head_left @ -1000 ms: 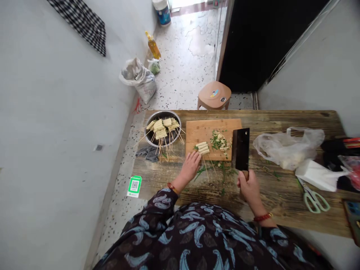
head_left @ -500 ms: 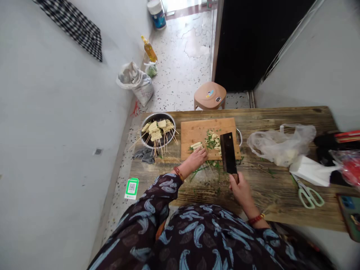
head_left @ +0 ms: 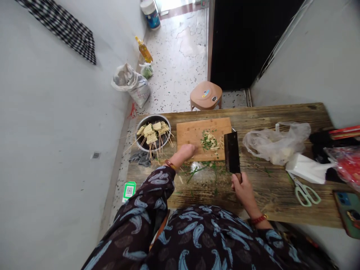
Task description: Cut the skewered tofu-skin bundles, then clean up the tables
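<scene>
My right hand [head_left: 242, 187] is closed round the handle of a cleaver [head_left: 232, 152], its dark broad blade held at the right edge of the wooden cutting board [head_left: 185, 131]. My left hand [head_left: 186, 152] is curled into a fist over the board's near left corner; whatever its fingers hold is hidden. Chopped pale strips with green bits [head_left: 210, 140] lie on the right half of the board. Left of the board, a metal bowl [head_left: 138, 144] holds several skewers of pale yellow rolls [head_left: 152, 133], their sticks jutting over the rim.
Green stalks [head_left: 197, 172] lie scattered before the board, and a dark cloth [head_left: 140, 158] by the bowl. To the right are a plastic bag [head_left: 277, 144], white tissue pack [head_left: 308, 168], scissors [head_left: 306, 193] and phone [head_left: 348, 212]. A stool [head_left: 206, 95] stands beyond the table.
My left hand has moved left and curled; the pale rolls under it no longer show on the board. The cleaver has shifted slightly right relative to the board. The whole view has moved a little.
</scene>
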Demonstrator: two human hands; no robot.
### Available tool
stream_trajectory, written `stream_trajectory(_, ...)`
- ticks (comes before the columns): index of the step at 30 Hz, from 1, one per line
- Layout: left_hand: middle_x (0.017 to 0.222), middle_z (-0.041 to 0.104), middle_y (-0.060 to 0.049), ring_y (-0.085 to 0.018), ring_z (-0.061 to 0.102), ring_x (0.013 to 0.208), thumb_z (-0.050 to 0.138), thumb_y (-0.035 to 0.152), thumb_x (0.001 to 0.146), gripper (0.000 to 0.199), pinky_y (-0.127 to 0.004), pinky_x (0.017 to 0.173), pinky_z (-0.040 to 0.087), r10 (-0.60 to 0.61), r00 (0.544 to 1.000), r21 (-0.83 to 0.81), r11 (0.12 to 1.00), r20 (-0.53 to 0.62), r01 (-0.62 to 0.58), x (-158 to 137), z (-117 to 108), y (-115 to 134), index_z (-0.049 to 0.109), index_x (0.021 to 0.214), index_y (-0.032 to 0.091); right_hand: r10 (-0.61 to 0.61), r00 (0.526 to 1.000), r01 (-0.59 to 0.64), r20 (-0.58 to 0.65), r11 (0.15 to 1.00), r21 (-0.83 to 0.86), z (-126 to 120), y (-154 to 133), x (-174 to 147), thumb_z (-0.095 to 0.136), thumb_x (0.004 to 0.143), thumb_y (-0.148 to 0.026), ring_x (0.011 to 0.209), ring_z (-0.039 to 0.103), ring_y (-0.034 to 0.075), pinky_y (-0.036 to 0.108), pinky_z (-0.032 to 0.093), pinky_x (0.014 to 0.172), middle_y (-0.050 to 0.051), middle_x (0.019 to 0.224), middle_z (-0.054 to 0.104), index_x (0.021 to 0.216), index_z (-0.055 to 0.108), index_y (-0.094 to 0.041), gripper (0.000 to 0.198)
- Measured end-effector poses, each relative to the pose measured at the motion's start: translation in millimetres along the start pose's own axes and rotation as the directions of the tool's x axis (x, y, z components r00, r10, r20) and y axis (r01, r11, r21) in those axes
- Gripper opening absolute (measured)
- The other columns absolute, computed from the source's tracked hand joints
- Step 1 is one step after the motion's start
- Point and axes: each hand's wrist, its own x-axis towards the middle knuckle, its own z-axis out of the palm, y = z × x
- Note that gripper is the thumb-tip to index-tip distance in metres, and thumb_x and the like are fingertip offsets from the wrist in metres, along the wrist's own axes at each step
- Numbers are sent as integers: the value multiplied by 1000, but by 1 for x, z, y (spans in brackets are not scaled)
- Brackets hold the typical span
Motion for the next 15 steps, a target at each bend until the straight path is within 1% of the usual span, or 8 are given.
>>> stream_trajectory(3,61,63,-3,-15,58,60,48,30,86,27,-24,61,43,-137,989,-227,967,-62,120,8,-7,-9,60,65,19,1,1000,-1,0,1000,-15,0,0,2,43,87,-54,51,58,18,28,42,55,-3,55,58,84,45,-24,31)
stream_trajectory(5,62,64,-3,-12,55,53,42,31,88,29,-22,54,43,-230,970,-379,907,-79,184,10,-6,-12,58,68,17,5,1000,-5,11,1000,-24,1,0,4,43,87,-55,51,58,18,29,42,55,-3,55,58,84,45,-24,31)
stream_trajectory(8,65,65,-3,-10,53,49,36,30,90,29,-21,49,43,-363,927,-551,795,-95,254,7,6,-14,57,76,16,-2,1000,3,31,999,-34,4,-3,5,43,87,-55,52,59,19,29,42,55,-2,55,59,88,46,-24,31)
stream_trajectory(10,66,65,-3,-10,55,49,34,27,89,26,-21,50,44,-435,894,-615,735,-105,285,4,18,-13,56,81,15,-12,999,15,52,999,-45,9,-7,6,43,86,-54,52,59,19,29,42,55,-3,55,59,93,48,-23,33)
stream_trajectory(12,70,66,-4,-11,57,53,34,24,89,24,-24,53,48,-495,860,-645,699,-125,309,2,27,-13,56,86,15,-17,997,21,81,999,-50,15,-12,5,42,86,-53,51,58,18,28,42,54,-3,55,58,98,50,-21,35)
stream_trajectory(14,76,67,-6,-14,61,61,35,22,88,23,-28,60,51,-541,825,-645,691,-164,325,0,32,-13,57,92,14,-16,993,22,113,999,-45,22,-17,4,42,86,-53,50,58,18,28,42,54,-3,54,57,100,51,-20,36)
stream_trajectory(15,81,68,-7,-16,63,68,38,21,87,23,-31,65,52,-555,810,-636,698,-190,330,-1,33,-14,58,94,14,-17,992,23,128,999,-41,25,-19,4,42,86,-53,50,58,18,28,42,54,-3,55,57,100,51,-20,37)
